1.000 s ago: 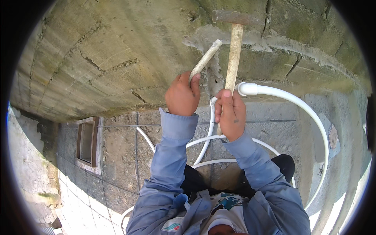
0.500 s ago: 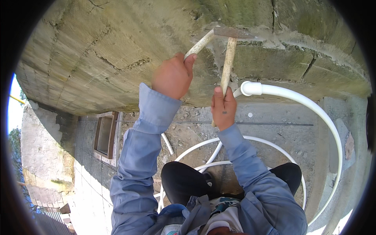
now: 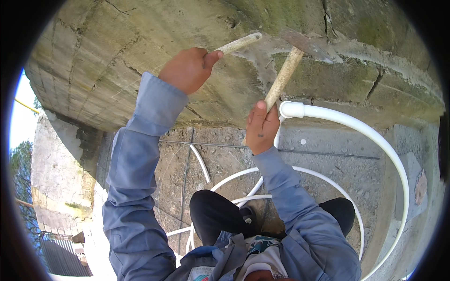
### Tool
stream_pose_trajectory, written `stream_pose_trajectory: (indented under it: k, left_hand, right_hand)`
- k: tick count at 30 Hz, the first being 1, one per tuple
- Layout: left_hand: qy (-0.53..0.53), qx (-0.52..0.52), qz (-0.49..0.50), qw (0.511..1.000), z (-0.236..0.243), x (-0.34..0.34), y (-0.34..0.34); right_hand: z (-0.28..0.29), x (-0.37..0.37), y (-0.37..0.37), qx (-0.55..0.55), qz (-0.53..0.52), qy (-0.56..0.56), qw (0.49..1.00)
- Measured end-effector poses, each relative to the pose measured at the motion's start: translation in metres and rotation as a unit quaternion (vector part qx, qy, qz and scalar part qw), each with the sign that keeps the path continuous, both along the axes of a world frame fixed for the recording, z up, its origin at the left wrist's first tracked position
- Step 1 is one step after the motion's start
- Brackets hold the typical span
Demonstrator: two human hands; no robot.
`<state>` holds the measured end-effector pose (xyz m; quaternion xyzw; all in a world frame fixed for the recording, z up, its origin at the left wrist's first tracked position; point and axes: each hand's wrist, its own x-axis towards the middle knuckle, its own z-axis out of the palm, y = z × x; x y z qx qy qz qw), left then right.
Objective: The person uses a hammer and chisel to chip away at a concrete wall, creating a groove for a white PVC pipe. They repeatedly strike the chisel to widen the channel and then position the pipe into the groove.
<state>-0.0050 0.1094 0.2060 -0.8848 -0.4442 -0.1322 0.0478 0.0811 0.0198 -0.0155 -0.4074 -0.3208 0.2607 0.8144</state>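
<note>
My left hand (image 3: pixel 187 69) is closed around a whitish rod (image 3: pixel 241 43), speckled and worn, with a small hole near its free end. The rod points up and to the right, in front of the concrete wall (image 3: pixel 140 61). In my right hand (image 3: pixel 262 126) is a hammer (image 3: pixel 285 77), gripped low on its pale, dirty handle. Its rusty brown head is at the top, near a rough mortared patch of the wall and apart from the rod. Just right of that hand is a white pipe elbow (image 3: pixel 292 109), joined to a long curved white pipe (image 3: pixel 375 133).
White pipe loops (image 3: pixel 323 175) curve around my knees over the gravelly ground (image 3: pixel 328 140). A thin dark rod (image 3: pixel 337 153) crosses the ground, and a short white pipe piece (image 3: pixel 200 164) lies to the left. A pale concrete block (image 3: pixel 415 182) stands at the right.
My left hand has moved left and up, and the rod's end has come away from the hammer head. The hammer now tilts further right; the right hand has shifted slightly left.
</note>
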Motion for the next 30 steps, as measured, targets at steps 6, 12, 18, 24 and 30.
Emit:
stream_pose_trajectory:
  k: [6,12,18,24,30]
  left_hand:
    - [0.013,-0.015,0.020,1.000,0.002,-0.009,-0.001]
    - [0.014,-0.002,-0.004,1.000,-0.009,-0.016,0.012]
    - [0.011,-0.033,-0.005,0.999,0.005,-0.015,0.000]
    - [-0.002,-0.071,-0.008,0.997,-0.005,-0.023,0.004]
    - [-0.013,-0.077,-0.023,0.997,0.000,-0.023,0.003]
  right_hand:
    - [0.004,-0.001,-0.019,-0.030,0.042,-0.008,0.999]
    - [-0.005,-0.012,0.000,-0.109,0.038,-0.051,0.992]
    - [0.004,-0.009,-0.015,-0.063,0.080,0.007,0.995]
    - [0.009,-0.006,-0.024,-0.085,0.081,-0.017,0.993]
    - [-0.016,0.006,-0.016,-0.080,0.015,-0.127,0.989]
